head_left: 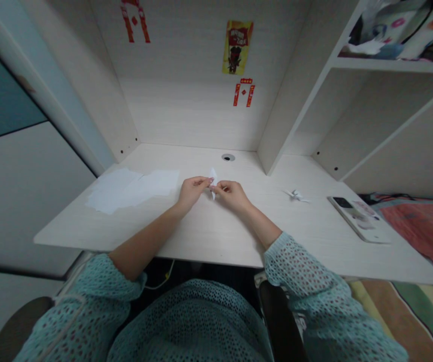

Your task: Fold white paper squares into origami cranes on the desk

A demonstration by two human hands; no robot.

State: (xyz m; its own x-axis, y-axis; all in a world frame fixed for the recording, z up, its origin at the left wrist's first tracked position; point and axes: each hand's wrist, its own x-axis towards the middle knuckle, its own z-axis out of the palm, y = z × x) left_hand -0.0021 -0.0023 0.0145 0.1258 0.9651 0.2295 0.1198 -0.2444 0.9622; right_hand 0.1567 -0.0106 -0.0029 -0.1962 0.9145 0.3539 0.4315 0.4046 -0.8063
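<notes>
Folded white paper: a small, narrow, pointed piece [214, 174], held between the two hands above the middle of the counter [209, 241]; one tip points toward the back panel, the other toward the person, and the fingers cover its middle.
Left hand: the hand [194, 191] pinches the paper from its left side, thumb and fingertips together near the middle.
Right hand: the hand [233, 195] grips the paper from its right side between thumb and curled fingers, its fingertips close to those of the left hand.
Paper sheets: loose white sheets [126, 188] lie flat and overlapping on the counter, left of the left hand.
Folded paper figure: a small white one [296, 195] with thin points rests on the counter, right of the right hand and well apart from it.
Smartphone: white [363, 221], lying near the counter's right end, dark camera area toward the back.
Cable hole: a round grommet [228, 157] at the counter's rear, beyond the hands.
Back panel: a yellow-and-red sticker [238, 48] above a small red strip sticker [236, 94].
Sweater: mint-green openwork knit [190, 322], both forearms bare below the sleeves.
Right side: a red cloth [416, 223] beyond the counter's edge, and a striped cloth [380, 301] below it.
</notes>
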